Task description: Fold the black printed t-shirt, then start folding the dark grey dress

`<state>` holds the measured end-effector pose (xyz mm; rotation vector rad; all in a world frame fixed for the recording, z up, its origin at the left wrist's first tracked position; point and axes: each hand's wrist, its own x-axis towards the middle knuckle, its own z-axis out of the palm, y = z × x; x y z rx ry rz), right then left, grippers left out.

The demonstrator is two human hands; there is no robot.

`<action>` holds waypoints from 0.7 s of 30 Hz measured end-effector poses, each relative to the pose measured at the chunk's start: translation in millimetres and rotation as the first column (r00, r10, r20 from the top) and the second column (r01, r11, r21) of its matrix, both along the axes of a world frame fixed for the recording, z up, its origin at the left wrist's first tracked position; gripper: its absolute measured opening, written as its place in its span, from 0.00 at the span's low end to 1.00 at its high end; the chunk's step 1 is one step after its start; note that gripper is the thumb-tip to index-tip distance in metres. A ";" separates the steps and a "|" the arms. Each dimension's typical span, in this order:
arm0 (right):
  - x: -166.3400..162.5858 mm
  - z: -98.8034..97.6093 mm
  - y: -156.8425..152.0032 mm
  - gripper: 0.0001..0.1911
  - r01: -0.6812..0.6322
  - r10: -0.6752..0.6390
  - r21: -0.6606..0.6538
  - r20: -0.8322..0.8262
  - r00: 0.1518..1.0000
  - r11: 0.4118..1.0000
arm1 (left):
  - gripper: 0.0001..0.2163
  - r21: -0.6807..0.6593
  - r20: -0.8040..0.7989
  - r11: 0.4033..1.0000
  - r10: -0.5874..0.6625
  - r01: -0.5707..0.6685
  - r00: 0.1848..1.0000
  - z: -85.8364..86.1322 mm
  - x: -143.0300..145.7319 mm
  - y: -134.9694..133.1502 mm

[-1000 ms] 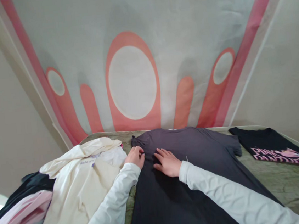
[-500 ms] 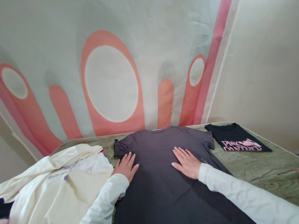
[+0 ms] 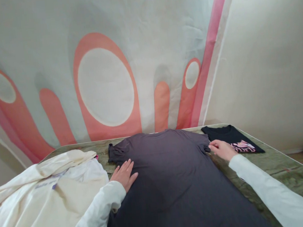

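Dark T-shirt (image 3: 161, 184): lying unfolded on wood-patterned table (image 3: 278, 165), between cream garment (image 3: 68, 201) and black printed shirt (image 3: 218, 132); pointing collar-first toward far edge, running out of view at lower end.

Condition, as judged: nearing fully spread, showing only faint creases across body. Remaining, as judged: straightening of left sleeve (image 3: 114, 153), bunching at its end, and of right sleeve (image 3: 202, 142), wrinkling toward its hem. Showing no folds in body.

Black printed shirt: lying folded and compact just beyond right sleeve; counting, by its look, as finished. Cream garment: lying loose and rumpled at left; counting, by its look, as unfinished.

Left hand (image 3: 123, 174): resting palm down, with fingers extending and slightly parting, on shirt's edge below left sleeve; gripping nothing. Reaching in from lower left, bending at wrist.

Right hand (image 3: 224, 149): reaching in from lower right, angling inward; pinching right sleeve's hem, apparently, between thumb and fingers; partly hiding black shirt's pink print.
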<state>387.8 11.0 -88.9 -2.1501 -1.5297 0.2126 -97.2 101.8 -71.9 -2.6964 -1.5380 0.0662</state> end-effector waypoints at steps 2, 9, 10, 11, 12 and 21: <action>4.8 -8.5 13.3 0.15 0.058 -0.058 0.000 0.065 0.996 0.998 | 0.29 -0.001 0.012 1.000 -0.022 0.022 1.000 -4.1 6.5 -4.7; 10.0 -18.7 35.0 0.14 0.064 -0.068 0.031 0.168 0.983 0.998 | 0.31 0.087 0.027 0.994 -0.073 0.071 0.997 -13.8 1.0 -3.0; 10.9 -17.8 35.1 0.14 0.068 -0.074 0.038 0.179 0.981 0.997 | 0.31 0.095 0.031 0.993 -0.078 0.074 0.997 -14.2 -0.3 -2.2; 11.2 -16.9 34.5 0.14 0.070 -0.077 0.045 0.189 0.979 0.997 | 0.31 0.104 0.035 0.992 -0.081 0.077 0.996 -14.6 -1.1 -1.8; 10.9 -16.0 33.3 0.13 0.069 -0.078 0.052 0.198 0.977 0.996 | 0.31 0.112 0.039 0.990 -0.085 0.080 0.996 -14.9 -1.5 -1.6; -12.6 -3.5 8.3 0.15 0.107 -0.129 0.132 0.172 0.977 0.985 | 0.30 0.144 0.047 0.985 -0.101 0.093 0.994 -17.1 -1.5 -2.6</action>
